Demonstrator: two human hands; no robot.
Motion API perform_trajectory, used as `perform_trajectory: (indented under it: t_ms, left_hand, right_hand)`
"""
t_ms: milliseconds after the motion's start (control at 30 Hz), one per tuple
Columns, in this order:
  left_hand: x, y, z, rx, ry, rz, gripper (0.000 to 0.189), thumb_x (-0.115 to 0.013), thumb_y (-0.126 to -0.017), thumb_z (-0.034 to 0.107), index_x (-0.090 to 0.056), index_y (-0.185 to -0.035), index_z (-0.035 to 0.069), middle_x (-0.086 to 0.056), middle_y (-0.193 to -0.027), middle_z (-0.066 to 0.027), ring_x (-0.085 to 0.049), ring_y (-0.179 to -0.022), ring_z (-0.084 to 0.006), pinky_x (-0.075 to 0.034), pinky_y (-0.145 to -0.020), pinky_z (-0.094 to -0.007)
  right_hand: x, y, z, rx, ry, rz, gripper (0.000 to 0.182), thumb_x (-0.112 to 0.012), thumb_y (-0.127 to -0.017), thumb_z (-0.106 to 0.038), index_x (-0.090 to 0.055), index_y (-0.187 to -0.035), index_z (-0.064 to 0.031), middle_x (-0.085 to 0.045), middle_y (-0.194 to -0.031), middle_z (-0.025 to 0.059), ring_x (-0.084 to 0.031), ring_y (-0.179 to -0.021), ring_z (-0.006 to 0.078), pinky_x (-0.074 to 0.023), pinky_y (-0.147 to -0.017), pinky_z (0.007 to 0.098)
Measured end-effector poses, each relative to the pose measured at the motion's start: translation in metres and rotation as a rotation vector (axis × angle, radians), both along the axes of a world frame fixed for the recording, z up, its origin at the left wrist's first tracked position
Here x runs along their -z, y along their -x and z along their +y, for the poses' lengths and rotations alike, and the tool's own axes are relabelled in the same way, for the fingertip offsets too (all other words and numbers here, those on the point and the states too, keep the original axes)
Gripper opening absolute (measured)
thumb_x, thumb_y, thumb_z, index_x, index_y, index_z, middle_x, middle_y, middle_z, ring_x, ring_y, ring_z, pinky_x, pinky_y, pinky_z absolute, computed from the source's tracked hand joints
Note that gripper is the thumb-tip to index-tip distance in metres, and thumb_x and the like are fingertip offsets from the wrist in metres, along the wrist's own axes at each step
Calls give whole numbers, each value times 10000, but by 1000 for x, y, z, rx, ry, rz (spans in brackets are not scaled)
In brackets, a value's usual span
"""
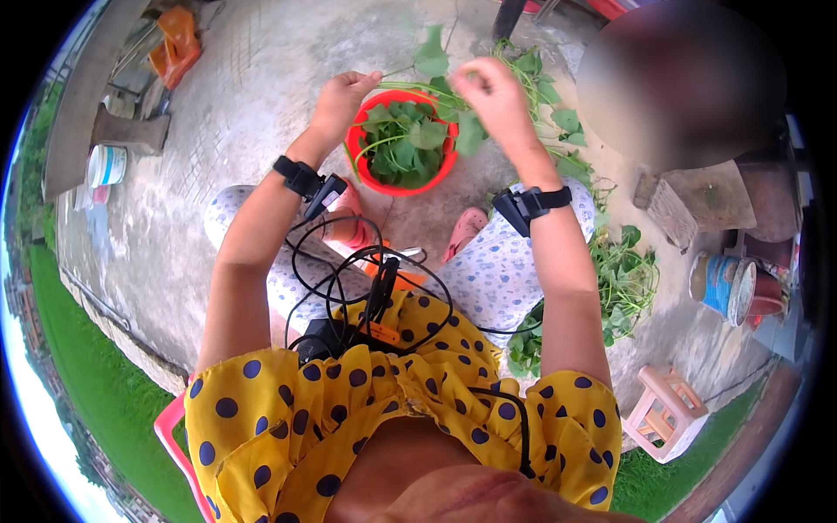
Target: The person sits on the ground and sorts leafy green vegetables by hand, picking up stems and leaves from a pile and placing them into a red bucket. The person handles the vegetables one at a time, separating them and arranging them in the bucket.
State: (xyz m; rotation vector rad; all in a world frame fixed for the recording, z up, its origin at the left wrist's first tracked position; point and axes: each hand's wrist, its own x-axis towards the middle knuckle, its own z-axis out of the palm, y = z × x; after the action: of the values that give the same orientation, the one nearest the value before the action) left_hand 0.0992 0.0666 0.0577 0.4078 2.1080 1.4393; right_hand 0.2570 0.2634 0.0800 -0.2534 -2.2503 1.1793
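Several long green leaf stems [409, 86] are pinched in my left hand [343, 101], above the far rim of a red plastic basin [452, 157]. Broad green leaves [431, 55] hang off them towards the right. My right hand [497, 95] is at the leafy end, fingers curled and slightly blurred; whether they grip a leaf or stem I cannot tell. Inside the basin lies a heap of picked green leaves [405, 147], with a few stems over its left rim. The basin stands on the concrete floor in front of my feet.
Leafy vines [624, 281] lie along the floor to my right. Black cables [366, 261] loop over my lap. A pink plastic stool [667, 415], paint buckets [716, 287] and a concrete block [709, 196] stand right. A blurred round patch hides the upper right. An orange chair [175, 46] is far left.
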Motion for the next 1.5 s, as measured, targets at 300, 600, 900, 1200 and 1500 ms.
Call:
perform_trajectory:
  t_ms: [300,600,900,1200,1500]
  left_hand:
    - [-14,-23,13,91,-46,-126,336,-629,-871,348,-608,-858,12,-549,-771,10,-457,-688,-74,-379,-616,-230]
    - [-26,-35,13,54,-169,-231,312,-611,-885,342,-600,-863,31,-549,-742,21,-445,-646,-71,-366,-593,-222]
    - [-18,-41,29,87,-134,61,328,-606,-894,317,-602,-890,-11,-545,-737,25,-465,-645,-51,-410,-574,-226]
    - [-14,-28,28,2,-81,202,346,-621,-874,330,-622,-875,-17,-576,-696,-13,-500,-642,-92,-438,-592,-265]
    - [-14,-24,17,131,-83,146,304,-612,-892,312,-620,-867,9,-547,-772,29,-448,-728,-57,-393,-667,-218]
  right_hand:
    - [15,8,-27,-80,-639,-145,111,-606,-806,-154,-577,-865,-65,-576,-819,93,-597,-728,301,-476,-631,407]
    - [19,7,-33,-76,-577,-187,120,-575,-774,-119,-589,-861,-38,-590,-804,114,-601,-736,322,-475,-643,428]
    - [22,19,-25,174,344,-117,151,-554,-764,-173,-591,-778,-27,-586,-674,96,-573,-623,208,-445,-567,358]
    - [10,-1,53,221,753,75,137,-520,-871,-140,-554,-925,-18,-602,-774,68,-584,-691,176,-470,-622,276]
    - [24,-7,23,-18,-121,-395,210,-633,-804,-246,-667,-961,-111,-661,-835,136,-609,-746,284,-490,-697,335]
